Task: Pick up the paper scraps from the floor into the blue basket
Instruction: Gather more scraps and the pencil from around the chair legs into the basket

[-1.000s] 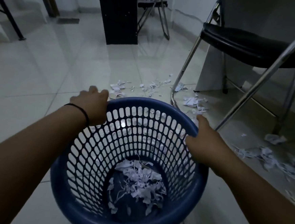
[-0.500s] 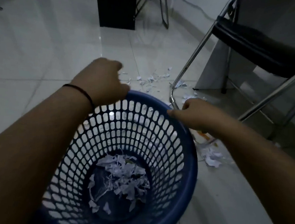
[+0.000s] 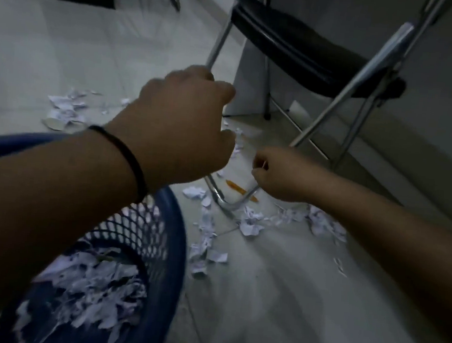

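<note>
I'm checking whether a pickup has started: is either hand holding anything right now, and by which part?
Left hand: nothing visible in it, raised above the basket. Right hand: curled low at the chair leg; whether it grips the leg or a scrap cannot be told.

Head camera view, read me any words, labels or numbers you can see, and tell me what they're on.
No readable text anywhere.
Torn white paper scraps on the floor: any print is too blurred to read.
Blue plastic lattice basket: no label visible.
Black-seated metal folding chair: no label visible.
</note>
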Motion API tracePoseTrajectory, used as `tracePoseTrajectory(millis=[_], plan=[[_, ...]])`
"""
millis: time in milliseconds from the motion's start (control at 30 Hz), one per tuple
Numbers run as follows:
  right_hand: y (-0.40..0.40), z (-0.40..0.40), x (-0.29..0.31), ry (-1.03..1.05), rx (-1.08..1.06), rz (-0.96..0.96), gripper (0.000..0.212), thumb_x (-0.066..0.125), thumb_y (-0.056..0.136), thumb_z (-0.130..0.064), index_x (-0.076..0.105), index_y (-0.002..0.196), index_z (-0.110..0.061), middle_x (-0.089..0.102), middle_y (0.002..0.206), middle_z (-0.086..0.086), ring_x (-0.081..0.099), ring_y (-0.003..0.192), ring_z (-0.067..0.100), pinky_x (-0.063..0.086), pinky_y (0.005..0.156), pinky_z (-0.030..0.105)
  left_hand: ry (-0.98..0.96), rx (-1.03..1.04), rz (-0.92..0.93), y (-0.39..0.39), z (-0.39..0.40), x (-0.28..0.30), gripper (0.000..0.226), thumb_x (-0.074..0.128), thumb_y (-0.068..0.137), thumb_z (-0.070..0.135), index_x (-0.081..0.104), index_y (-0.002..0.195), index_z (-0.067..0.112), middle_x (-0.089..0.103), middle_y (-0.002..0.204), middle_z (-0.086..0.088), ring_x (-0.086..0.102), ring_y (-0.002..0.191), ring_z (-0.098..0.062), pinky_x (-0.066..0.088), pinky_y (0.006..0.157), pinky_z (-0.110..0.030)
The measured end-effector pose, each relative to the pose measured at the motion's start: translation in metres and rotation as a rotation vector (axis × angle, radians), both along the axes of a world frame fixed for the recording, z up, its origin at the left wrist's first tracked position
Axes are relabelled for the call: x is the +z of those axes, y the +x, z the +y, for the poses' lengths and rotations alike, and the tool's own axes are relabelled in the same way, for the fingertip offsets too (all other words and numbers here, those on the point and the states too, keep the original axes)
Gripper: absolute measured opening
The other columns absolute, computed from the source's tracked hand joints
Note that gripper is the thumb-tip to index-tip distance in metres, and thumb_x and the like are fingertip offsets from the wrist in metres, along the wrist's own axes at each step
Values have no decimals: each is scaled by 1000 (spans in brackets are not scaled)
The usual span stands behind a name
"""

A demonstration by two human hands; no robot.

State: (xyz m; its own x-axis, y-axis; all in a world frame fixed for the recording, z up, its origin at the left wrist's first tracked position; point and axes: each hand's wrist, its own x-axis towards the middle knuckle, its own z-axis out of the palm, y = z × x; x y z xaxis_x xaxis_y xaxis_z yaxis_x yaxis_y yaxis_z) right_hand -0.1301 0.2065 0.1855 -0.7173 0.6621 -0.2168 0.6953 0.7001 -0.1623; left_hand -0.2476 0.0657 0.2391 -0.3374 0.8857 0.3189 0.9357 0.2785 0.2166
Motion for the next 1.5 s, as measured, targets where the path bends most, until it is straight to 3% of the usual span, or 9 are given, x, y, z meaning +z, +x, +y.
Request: tracePoseTrajectory(millis=[167, 367, 533, 700, 900, 1100, 1233, 1367, 1500], plan=[[77, 49, -82, -212, -142, 119, 18, 50, 88, -25, 61, 80, -12, 66, 86, 9, 63, 81, 26, 53, 73, 38, -48, -80, 188, 55, 35, -18, 47, 52, 83, 44, 49, 126, 24, 51, 124, -7, 44, 115, -28, 35, 95, -46], [133, 95, -180, -246, -236, 131, 33, 43, 92, -19, 36, 61, -16, 40, 62, 1, 46, 73, 21, 29, 61, 27, -116, -124, 63, 108, 95, -48, 35, 53, 84, 39, 58, 114, 22, 57, 110, -5, 50, 105, -25, 43, 90, -37], [188, 117, -228, -173, -344, 221, 14, 49, 89, -20, 46, 77, -14, 54, 93, 13, 54, 90, 28, 40, 73, 32, -216, -114, -157, 157, 150, -108, 27, 52, 86, 37, 63, 103, 18, 60, 99, -3, 56, 92, -22, 49, 80, -32], [257, 135, -255, -62, -565, 228, 32, 58, 84, -22, 59, 114, -9, 54, 114, 13, 53, 107, 30, 43, 89, 34, -258, -25, -525, 184, 173, -173, 31, 57, 86, 35, 62, 114, 21, 64, 107, -1, 59, 96, -15, 41, 78, -19], [300, 138, -291, -153, -628, 110, 63, 62, 79, -49, 44, 132, -21, 46, 127, 3, 45, 120, 26, 38, 96, 37, -351, 44, -837, 208, 160, -245, 32, 57, 89, 29, 57, 121, 21, 64, 114, 2, 53, 93, -2, 38, 80, -12], [282, 141, -304, -62, -581, 102, 20, 44, 96, -19, 55, 106, -6, 57, 113, 14, 55, 103, 28, 41, 81, 31, -357, 268, -1217, 215, 155, -277, 22, 56, 91, 26, 61, 112, 23, 67, 107, -1, 63, 92, -14, 50, 80, -28], [246, 130, -272, -98, -488, 387, 14, 46, 95, -17, 56, 90, -7, 57, 97, 11, 54, 91, 28, 36, 72, 29, -275, 555, -1932, 219, 167, -274, 24, 52, 93, 33, 58, 110, 18, 67, 105, -11, 66, 92, -27, 54, 76, -39], [205, 107, -230, -233, -140, 548, 17, 49, 89, -26, 63, 92, -19, 59, 95, 1, 55, 92, 19, 45, 83, 34, -133, 615, -2453, 216, 181, -265, 47, 38, 95, 47, 56, 108, 6, 70, 99, -23, 70, 81, -35, 58, 67, -44], [200, 113, -217, -242, -16, 672, 24, 50, 80, -35, 68, 89, -23, 59, 92, -6, 55, 93, 11, 43, 86, 26, -41, 599, -2440, 212, 200, -256, 35, 37, 98, 23, 61, 86, 0, 69, 64, -16, 66, 48, -21, 55, 47, -26]])
